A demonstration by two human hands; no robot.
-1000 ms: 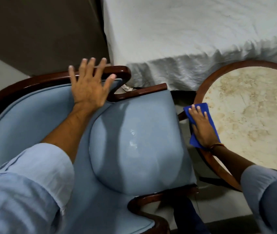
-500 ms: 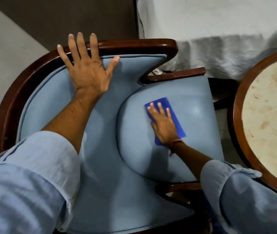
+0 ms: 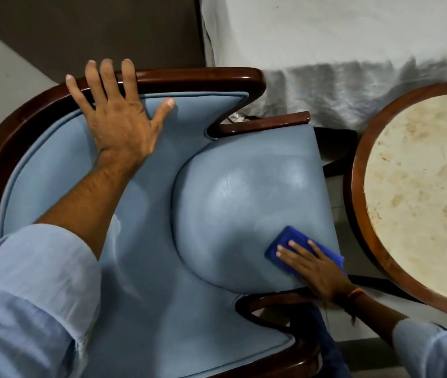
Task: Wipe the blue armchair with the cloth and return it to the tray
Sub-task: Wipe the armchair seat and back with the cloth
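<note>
The right hand point(image 3: 316, 264) lies flat on the blue cloth point(image 3: 278, 248), fingers point(image 3: 293, 245) straight and a little apart, pressing it down on the seat of the blue armchair point(image 3: 244, 203). The cloth sits near the seat's edge, on the side by the round table point(image 3: 418, 192). The left hand point(image 3: 120, 118) rests on the chair back with its fingers spread wide, tips on the dark wood rim.

Nothing pinches the cloth, so I think one more push that way could slide it off the edge and onto the floor. The seat looks smooth and shiny, so the hand could slip too. I see no tray here, so taking the cloth back means looking around first.
</note>
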